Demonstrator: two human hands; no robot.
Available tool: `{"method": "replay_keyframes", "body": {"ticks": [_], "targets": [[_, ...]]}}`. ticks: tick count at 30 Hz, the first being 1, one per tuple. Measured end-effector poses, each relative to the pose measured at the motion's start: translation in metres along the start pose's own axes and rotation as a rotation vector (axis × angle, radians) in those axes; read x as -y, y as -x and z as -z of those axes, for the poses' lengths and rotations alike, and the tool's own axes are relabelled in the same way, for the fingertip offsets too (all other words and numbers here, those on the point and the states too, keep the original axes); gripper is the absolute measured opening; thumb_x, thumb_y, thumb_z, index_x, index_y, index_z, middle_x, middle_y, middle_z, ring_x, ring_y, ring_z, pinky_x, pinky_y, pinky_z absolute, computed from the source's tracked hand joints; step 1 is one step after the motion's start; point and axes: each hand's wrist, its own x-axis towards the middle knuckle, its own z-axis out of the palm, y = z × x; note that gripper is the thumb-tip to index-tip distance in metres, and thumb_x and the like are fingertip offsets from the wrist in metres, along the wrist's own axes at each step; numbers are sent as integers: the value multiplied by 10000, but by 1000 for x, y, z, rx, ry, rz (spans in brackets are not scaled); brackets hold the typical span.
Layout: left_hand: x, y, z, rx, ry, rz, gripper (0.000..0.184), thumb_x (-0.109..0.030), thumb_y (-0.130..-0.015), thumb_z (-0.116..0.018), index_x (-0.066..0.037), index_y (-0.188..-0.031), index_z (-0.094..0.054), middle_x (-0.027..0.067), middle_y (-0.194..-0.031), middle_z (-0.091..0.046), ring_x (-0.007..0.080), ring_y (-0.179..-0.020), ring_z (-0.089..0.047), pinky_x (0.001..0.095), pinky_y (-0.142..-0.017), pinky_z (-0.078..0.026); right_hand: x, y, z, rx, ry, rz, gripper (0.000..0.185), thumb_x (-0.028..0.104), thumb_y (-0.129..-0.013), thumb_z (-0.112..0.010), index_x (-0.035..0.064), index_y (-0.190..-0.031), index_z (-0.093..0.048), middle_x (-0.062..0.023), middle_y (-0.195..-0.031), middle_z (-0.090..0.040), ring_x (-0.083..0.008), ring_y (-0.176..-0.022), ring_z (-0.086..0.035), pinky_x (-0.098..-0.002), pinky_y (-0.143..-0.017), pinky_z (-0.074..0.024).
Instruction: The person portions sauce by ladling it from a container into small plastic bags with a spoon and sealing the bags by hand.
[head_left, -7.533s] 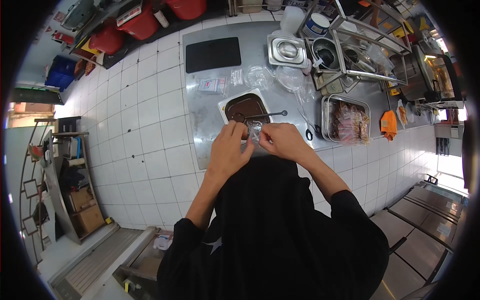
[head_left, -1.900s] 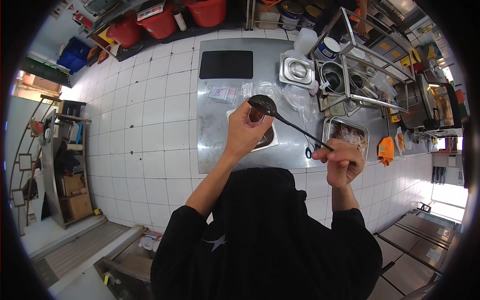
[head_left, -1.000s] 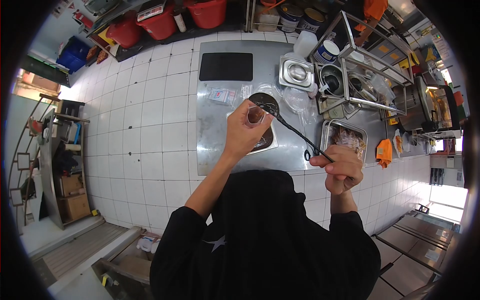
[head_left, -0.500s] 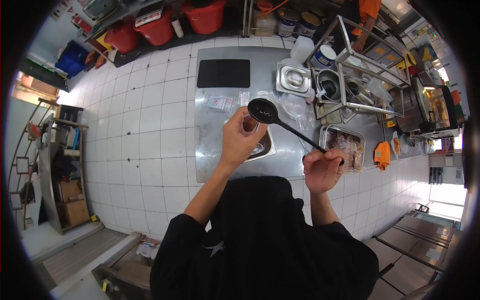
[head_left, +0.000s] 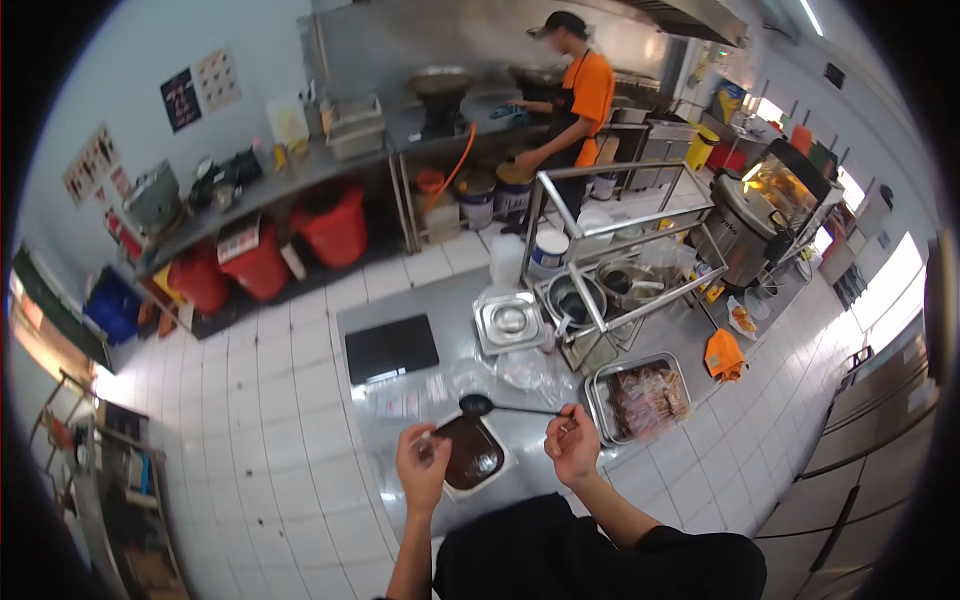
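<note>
My right hand (head_left: 572, 446) grips the handle end of a black ladle (head_left: 475, 405). The ladle's bowl hangs over the far edge of a metal pan of dark brown sauce (head_left: 470, 455). At the pan's left side, my left hand (head_left: 421, 470) has its fingers curled around a small clear plastic cup, mostly hidden by the fingers. Clear plastic packaging (head_left: 522, 370) lies on the steel table (head_left: 385, 440) beyond the ladle. A metal tray of wrapped brown food pieces (head_left: 640, 400) is to the right of my right hand.
A black board (head_left: 392, 348) and a lidded steel container (head_left: 509, 320) sit farther back. A metal rack (head_left: 630, 240) stands over pots at the table's right. Across the aisle, a person in an orange shirt (head_left: 590, 90) works by the stove. Red bins (head_left: 330, 225) stand under the counter.
My view has tilted up, showing more kitchen. The ladle has moved away from the cup in my left hand to the pan's far edge. Both hands have lowered and moved apart.
</note>
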Motion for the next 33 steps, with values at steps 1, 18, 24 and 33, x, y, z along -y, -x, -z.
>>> {"method": "replay_keyframes", "body": {"ticks": [1, 18, 24, 33], "targets": [[6, 1, 16, 4, -29, 26, 372, -3, -882, -736, -38, -1214, -573, 19, -897, -622, 68, -799, -585, 208, -728, -470, -10, -9, 18, -3, 121, -33, 308, 364, -1090, -397, 109, -1045, -564, -86, -784, -695, -147, -436, -441, -287, -422, -313], [-21, 25, 3, 723, 398, 223, 1089, 51, -878, -711, -222, -1608, 50, 117, -947, -617, 156, -864, -601, 293, -778, -505, 15, -26, -10, 577, 1384, 138, 506, 305, -950, -690, 62, -1373, -558, -126, -1250, -551, -252, -1022, -612, -374, -913, -510], [-22, 16, -14, 999, 521, 352, 1175, -68, -898, -706, -296, -1595, 212, 173, -1141, -565, 226, -874, -622, 345, -711, -531, 19, 9, -57, 1029, 939, -37, 378, 290, -955, -715, 93, -1270, -649, -55, -1152, -543, -157, -1046, -585, -324, -887, -493], [-32, 15, -6, 1056, 502, 314, 1031, -157, -903, -716, -126, -1622, 23, 202, -1229, -584, 299, -1062, -660, 414, -908, -524, 12, 12, -62, 999, 707, -77, 146, 153, -941, -742, 51, -955, -637, -44, -1014, -565, -139, -731, -660, -264, -672, -527]]}}
